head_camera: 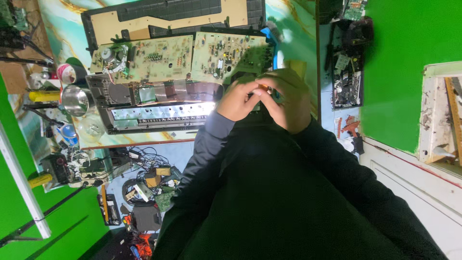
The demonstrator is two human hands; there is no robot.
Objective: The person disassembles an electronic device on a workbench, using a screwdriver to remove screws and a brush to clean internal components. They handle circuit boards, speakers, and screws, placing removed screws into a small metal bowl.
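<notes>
My left hand and my right hand are pressed together in front of my chest, fingers curled around a small object of which only an orange bit shows. Most of it is hidden by my fingers, so I cannot tell what it is. Both dark sleeves fill the lower middle of the view. Just beyond my hands lies an opened electronic device with a shiny metal strip. Two pale green circuit boards are folded out from it, on a table with a marble pattern.
A metal cup, tape rolls and small tools crowd the table's left end. Tangled cables, a power strip and loose parts lie on the blue floor below. Another opened device sits at the right, by a green wall.
</notes>
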